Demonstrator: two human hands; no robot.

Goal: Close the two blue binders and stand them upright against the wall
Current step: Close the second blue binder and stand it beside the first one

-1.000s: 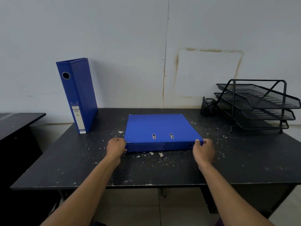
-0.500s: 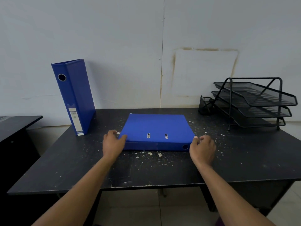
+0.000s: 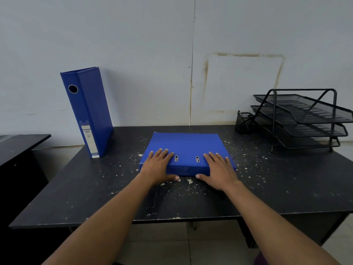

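One blue binder [image 3: 89,111] stands upright at the table's back left, closed, leaning against the wall, spine with a white label facing me. The second blue binder [image 3: 188,146] lies flat and closed in the middle of the black table [image 3: 95,188], spine toward me. My left hand [image 3: 158,167] grips the near left part of that binder, fingers spread on the top cover and thumb along the bottom of the spine. My right hand [image 3: 219,171] holds the near right part the same way.
A black three-tier mesh tray rack [image 3: 301,119] stands at the back right, with a small mesh cup [image 3: 241,122] beside it. A second dark desk [image 3: 19,146] sits to the left. White flakes litter the tabletop. The wall [image 3: 152,73] runs behind the table.
Both hands have moved from the flat binder's near corners inward onto its top cover, with thumbs now at the spine. The binder itself lies about where it was.
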